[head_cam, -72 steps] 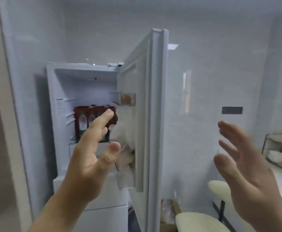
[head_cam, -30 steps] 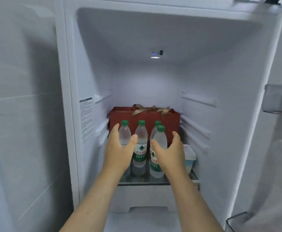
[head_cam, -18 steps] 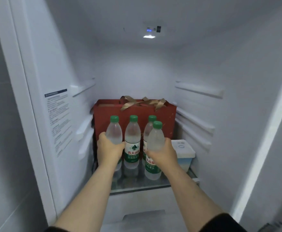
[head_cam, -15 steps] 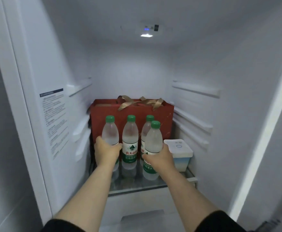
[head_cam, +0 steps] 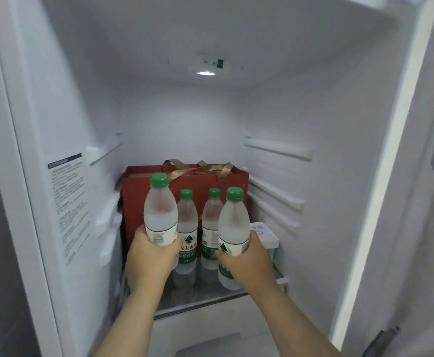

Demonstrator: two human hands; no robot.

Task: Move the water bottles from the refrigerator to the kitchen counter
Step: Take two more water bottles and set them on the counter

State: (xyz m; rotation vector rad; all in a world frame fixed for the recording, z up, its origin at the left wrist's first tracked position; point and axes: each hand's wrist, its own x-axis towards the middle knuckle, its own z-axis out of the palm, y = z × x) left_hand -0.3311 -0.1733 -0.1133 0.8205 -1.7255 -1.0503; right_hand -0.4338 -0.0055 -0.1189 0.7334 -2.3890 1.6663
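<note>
Left hand (head_cam: 150, 256) fingers wrap the left water bottle (head_cam: 160, 210) low on the label, lifted off the glass shelf (head_cam: 200, 296). Right hand (head_cam: 247, 261) fingers clamp the front-right bottle (head_cam: 234, 228) likewise (low grip keeps it upright). Two more bottles (head_cam: 187, 228) stand between the fingers, ahead of the red gift bag (head_cam: 136, 202).

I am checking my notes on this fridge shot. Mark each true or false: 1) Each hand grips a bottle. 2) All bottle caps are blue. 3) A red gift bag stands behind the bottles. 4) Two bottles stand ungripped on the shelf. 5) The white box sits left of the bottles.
1) True: left hand and right hand each grip a bottle.
2) False: the caps are green.
3) True: red gift bag.
4) True: two middle bottles.
5) False: white box sits to their right.
</note>
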